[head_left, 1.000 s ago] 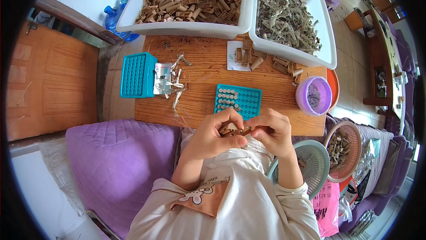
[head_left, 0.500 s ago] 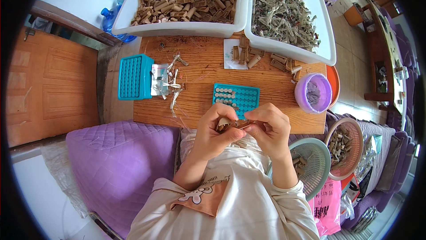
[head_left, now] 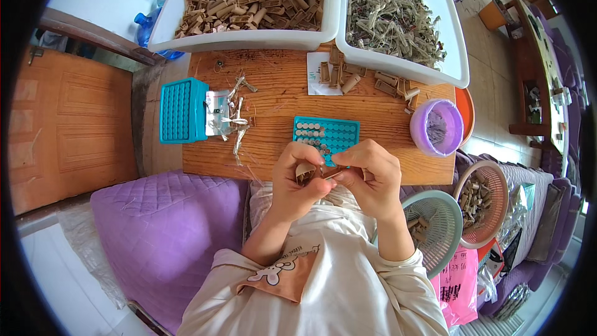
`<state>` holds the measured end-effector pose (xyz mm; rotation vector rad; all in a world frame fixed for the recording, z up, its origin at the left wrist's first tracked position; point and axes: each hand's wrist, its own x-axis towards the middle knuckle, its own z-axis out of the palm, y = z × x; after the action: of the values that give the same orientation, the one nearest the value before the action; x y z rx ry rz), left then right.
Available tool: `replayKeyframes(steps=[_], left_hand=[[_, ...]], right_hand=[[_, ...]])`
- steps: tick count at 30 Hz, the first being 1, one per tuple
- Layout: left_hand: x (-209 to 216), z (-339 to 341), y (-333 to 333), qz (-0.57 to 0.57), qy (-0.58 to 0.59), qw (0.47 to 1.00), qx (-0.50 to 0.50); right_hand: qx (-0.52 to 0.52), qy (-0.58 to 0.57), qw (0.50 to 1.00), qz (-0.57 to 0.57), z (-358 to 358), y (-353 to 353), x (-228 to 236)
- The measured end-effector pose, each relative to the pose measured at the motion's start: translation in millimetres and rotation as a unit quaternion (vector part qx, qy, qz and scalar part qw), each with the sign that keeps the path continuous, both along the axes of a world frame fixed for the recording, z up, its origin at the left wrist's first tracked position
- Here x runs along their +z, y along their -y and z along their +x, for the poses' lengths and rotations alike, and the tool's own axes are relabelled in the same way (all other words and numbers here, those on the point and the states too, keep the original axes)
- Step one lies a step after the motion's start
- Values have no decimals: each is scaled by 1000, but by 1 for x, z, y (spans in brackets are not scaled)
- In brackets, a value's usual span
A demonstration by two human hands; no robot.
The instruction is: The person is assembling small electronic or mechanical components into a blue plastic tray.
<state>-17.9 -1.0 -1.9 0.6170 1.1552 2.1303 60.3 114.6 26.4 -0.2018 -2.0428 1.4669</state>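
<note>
By the near edge of the table (head_left: pixel 273 109), my left hand (head_left: pixel 291 188) is curled around a brown casing (head_left: pixel 305 171). My right hand (head_left: pixel 379 177) pinches a small brown part (head_left: pixel 334 174) beside it, partly hidden. Just beyond both hands lies the teal tray (head_left: pixel 343 129).

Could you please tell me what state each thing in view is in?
Left hand: closed around a brown casing.
Right hand: pinching a small part, mostly hidden.
Turquoise tray: partly filled with round discs.
Left white bin: open, heaped with brown pieces.
Right white bin: open, holding tangled silvery parts.
Purple tub: open, partly filled.
Green basket: open, partly filled.
Pink basket: open, partly filled.
</note>
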Motion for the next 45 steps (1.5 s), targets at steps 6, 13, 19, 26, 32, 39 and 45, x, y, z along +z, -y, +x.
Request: replayKeyframes(steps=[6, 13, 19, 26, 32, 39, 45], left_hand=[[-2, -11, 0, 178, 220, 952, -114], [2, 1, -11, 119, 83, 989, -12], [-1, 0, -8, 105, 47, 993, -41], [-6, -3, -1, 88, 75, 992, -45], [4, 1, -10, 6, 67, 998, -1], [10, -3, -12, -74, 47, 996, 28], [7, 1, -14, -82, 35, 994, 58]], right_hand=[[-65, 14, 996, -67, 0, 11, 2], [-127, -2, 992, -10, -5, 23, 9], [-118, -16, 993, 14, -3, 23, 7], [-60, -21, 996, 65, -3, 18, 9], [-85, 21, 996, 27, 0, 15, -5], [-184, 6, 975, -120, -1, 25, -21], [-204, -21, 973, -108, -1, 25, -23]])
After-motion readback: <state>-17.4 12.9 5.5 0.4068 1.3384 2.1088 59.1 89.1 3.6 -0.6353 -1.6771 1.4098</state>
